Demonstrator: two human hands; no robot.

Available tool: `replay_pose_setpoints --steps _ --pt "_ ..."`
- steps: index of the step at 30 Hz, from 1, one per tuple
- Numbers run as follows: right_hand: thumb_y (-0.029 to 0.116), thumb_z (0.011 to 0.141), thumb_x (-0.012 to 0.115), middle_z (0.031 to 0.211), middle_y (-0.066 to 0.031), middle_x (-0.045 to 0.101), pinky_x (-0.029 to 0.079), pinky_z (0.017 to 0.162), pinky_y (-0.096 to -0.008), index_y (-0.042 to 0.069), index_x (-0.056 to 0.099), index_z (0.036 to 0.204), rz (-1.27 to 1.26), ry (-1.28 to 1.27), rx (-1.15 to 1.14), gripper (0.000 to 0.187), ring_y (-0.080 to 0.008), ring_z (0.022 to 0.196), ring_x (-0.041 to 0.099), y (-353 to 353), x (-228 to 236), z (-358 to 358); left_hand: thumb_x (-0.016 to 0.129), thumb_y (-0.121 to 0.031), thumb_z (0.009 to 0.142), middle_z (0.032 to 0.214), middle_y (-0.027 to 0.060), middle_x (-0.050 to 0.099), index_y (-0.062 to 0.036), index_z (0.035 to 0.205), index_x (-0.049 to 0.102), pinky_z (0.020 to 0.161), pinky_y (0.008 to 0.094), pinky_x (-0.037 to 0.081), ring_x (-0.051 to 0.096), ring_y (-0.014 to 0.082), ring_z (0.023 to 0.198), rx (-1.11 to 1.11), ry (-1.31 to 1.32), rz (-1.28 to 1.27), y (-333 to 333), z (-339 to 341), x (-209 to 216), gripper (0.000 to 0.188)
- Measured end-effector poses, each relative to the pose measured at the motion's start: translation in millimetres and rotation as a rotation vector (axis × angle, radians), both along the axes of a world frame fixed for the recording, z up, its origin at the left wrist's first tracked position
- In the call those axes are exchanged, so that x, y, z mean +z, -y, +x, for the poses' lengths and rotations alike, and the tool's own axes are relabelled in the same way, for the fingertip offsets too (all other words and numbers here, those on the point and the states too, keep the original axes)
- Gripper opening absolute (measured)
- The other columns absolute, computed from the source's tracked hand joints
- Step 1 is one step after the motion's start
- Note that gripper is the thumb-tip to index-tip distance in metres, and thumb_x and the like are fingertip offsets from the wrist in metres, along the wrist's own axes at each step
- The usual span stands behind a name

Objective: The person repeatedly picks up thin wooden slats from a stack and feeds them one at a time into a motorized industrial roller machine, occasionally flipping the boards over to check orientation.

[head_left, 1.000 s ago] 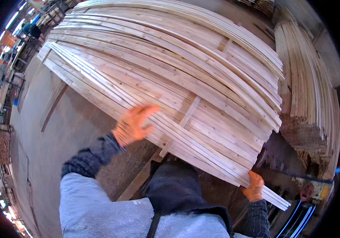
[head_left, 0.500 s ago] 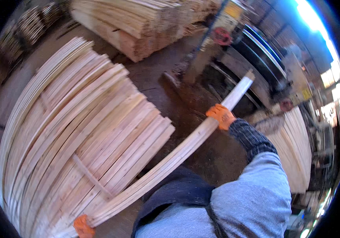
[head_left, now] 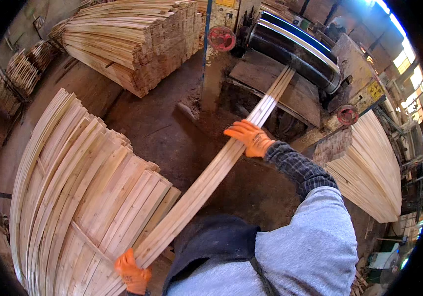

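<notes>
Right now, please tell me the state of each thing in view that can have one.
Black roller: cannot tell whether turning.
Wooden strips: side by side, far ends by the roller.
Left hand: gloved, at the strips, grip unclear.
Right hand: gloved, closed over the strips.
Near boards: laid flat.
Back stack: piled high.
Right stack: piled high.

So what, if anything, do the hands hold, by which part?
Long wooden strips: the right hand partway along, the left hand farther back, near the picture's bottom.

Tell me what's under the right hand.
Pale wooden strips run beneath the right hand, showing on either side; the stretch it covers can't be seen.
</notes>
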State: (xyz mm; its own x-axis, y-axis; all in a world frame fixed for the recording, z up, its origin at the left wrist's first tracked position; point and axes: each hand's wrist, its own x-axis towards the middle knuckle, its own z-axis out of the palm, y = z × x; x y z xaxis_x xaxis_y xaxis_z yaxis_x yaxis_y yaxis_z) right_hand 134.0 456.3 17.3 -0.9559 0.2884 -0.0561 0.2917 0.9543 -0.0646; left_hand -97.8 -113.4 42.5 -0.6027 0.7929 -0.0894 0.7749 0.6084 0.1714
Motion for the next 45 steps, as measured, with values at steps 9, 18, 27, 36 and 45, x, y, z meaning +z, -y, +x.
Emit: replay_pose_setpoints --steps 9,18,27,36,45 --pt "0.002 0.064 0.071 0.142 -0.0124 0.06 0.041 0.113 -0.0432 0.015 0.049 0.152 -0.329 -0.072 0.612 0.091 -0.0292 0.131 0.058 129 -47 -37 0.084 -0.033 0.062 0.105 0.0213 0.067 -0.0008 0.124 0.062 0.086 0.052 0.048 0.063 0.0418 0.1 0.03 0.097 0.257 -113 92 -80 0.074" --pt "0.0 0.058 0.077 0.129 -0.0117 0.068 0.046 0.107 -0.0435 0.018 0.052 0.151 -0.275 0.044 0.618 0.098 -0.0299 0.122 0.063 44 -49 -31 0.089 -0.036 0.056 0.109 0.0203 0.071 -0.0002 0.126 0.063 0.086 0.0503 0.053 0.068 0.0415 0.095 0.04 0.052 0.2 -54 81 -53 0.083" --pt "-0.001 0.063 0.078 0.16 -0.0112 0.044 0.019 0.131 -0.0474 0.017 0.053 0.148 -0.079 -0.076 0.058 0.091 -0.0303 0.154 0.031 -36 -72 -3 0.089 -0.028 0.058 0.108 0.0184 0.07 -0.0082 0.123 0.064 0.088 0.0511 0.053 0.066 0.0423 0.099 0.233 -0.067 0.099 50 26 -81 0.073" --pt "0.009 0.068 0.072 0.142 -0.0138 0.061 0.043 0.11 -0.046 0.017 0.04 0.159 -0.307 0.075 0.738 0.097 -0.0342 0.12 0.063 129 -43 -66 0.086 -0.03 0.06 0.102 0.0182 0.07 -0.0085 0.123 0.064 0.084 0.0506 0.053 0.067 0.0408 0.096 0.187 -0.065 0.197 -72 98 -86 0.07" --pt "0.012 0.063 0.085 0.136 -0.0112 0.065 0.047 0.11 -0.0424 0.016 0.05 0.151 -0.418 0.152 0.732 0.095 -0.0307 0.123 0.063 137 -38 -53 0.095 -0.038 0.056 0.113 0.0175 0.07 -0.0042 0.134 0.059 0.094 0.0481 0.05 0.066 0.0367 0.102 0.181 0.096 0.215 -22 114 -42 0.092"
